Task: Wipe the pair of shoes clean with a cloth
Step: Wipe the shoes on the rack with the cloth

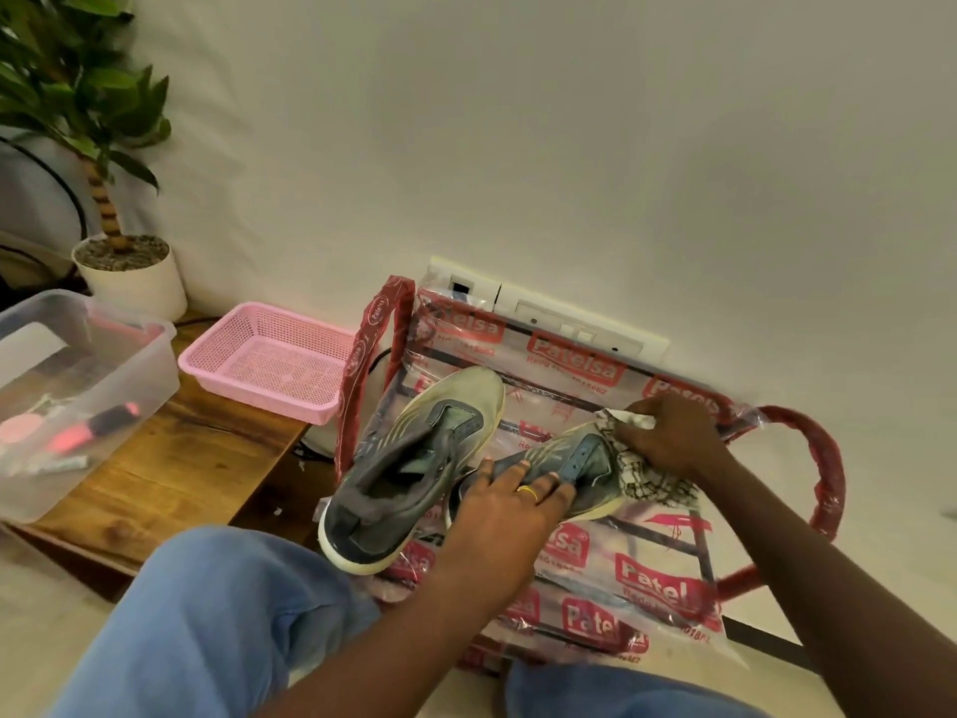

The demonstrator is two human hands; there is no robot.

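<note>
Knee [222, 603] (denim); left fingers [523, 476] spread atop shoe [588, 456]; right fingers [639, 409] pinch cloth [644, 476] against it.

head view, looking down, close in

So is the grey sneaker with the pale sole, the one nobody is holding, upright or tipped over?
Upright: the grey sneaker rests sole-down on the plastic-wrapped red chair, its opening facing up.

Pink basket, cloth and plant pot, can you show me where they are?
pink basket [269, 367]: head view, on its bare mesh floor.
cloth [657, 487]: head view, on its checked lower part.
plant pot [137, 285]: head view, on its white side wall.
</note>
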